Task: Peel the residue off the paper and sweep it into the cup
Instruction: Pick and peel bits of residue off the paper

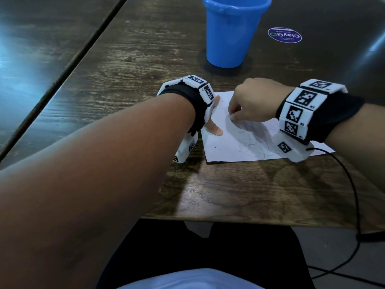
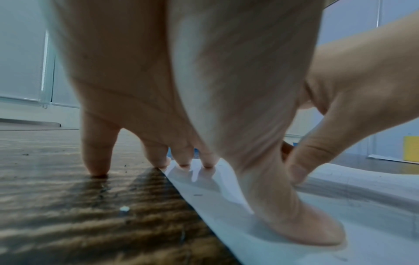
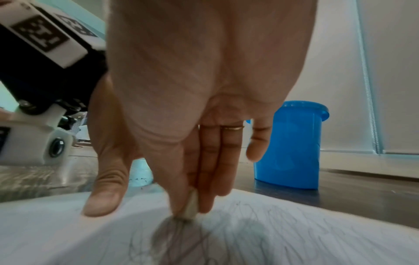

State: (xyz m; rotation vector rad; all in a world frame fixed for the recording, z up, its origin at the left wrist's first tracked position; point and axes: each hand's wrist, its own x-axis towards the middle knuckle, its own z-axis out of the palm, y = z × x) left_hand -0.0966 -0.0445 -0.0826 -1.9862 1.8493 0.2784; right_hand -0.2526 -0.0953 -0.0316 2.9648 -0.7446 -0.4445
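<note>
A white sheet of paper (image 1: pixel 233 142) lay flat on the dark wooden table (image 1: pixel 129 65), covered at its middle and right by grey pencil scribbles (image 1: pixel 253 140). The left hand (image 1: pixel 212 119) was spread over the sheet's left edge, at about nine o'clock from the scribbles: seen from the left wrist, its thumb (image 2: pixel 301 224) was pressed flat on the paper, three fingertips (image 2: pixel 184 164) were set on the paper's far corner, and the little finger (image 2: pixel 96 157) was planted on the bare wood just beside the sheet. Nothing was held in it; the fingers were only slightly bent. The right hand (image 1: pixel 256 101) was bent down over the upper part of the scribbles, and a small pale eraser-like piece (image 3: pixel 190 206) was pinched between its first fingers, the tip touching the paper where the marks were smeared darkest. Its thumb (image 3: pixel 106 193) was extended apart from the piece, its tip low over the sheet. A thin ring (image 3: pixel 232 127) was worn on one finger. A blue cup (image 1: pixel 232 32) stood upright on the table at twelve o'clock from the paper, clear of its far edge. A round purple sticker (image 1: pixel 284 35) lay on the table at about three o'clock from the cup. No loose crumbs could be made out on the sheet.
</note>
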